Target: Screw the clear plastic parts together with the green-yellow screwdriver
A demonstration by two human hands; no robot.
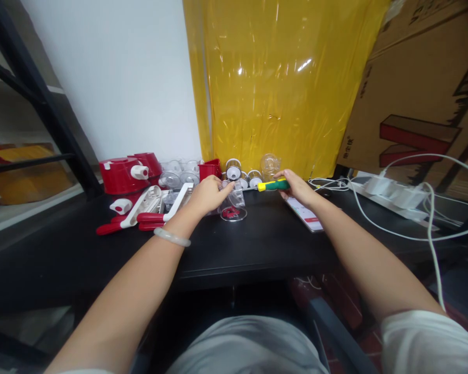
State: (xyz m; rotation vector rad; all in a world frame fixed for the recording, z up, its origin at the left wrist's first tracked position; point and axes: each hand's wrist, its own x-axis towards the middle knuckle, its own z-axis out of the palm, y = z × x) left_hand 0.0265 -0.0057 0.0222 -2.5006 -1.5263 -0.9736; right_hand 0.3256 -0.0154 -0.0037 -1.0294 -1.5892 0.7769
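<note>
My left hand (210, 195) is closed on the upper side of a clear plastic piece (237, 196), thumb pointing right. Below it, small red parts (231, 212) show inside or through a clear round plastic base (234, 219) on the black table. My right hand (296, 187) grips a screwdriver (273, 185) with a green and yellow handle, held level and pointing left. Its metal shaft cannot be made out. Beneath my right hand lies a phone or tablet (304, 214) with a lit screen. Close behind my left hand stand several metallic drums (233, 169) with white ends.
Red housings (122, 175), white-and-red crank handles (167, 210), clear plastic cups (179, 171) and a red container (209, 169) crowd the left. A clear dome (270, 165) stands at the back. A power strip (393, 195) with loose white cables lies at right, before a large cardboard box (409, 88).
</note>
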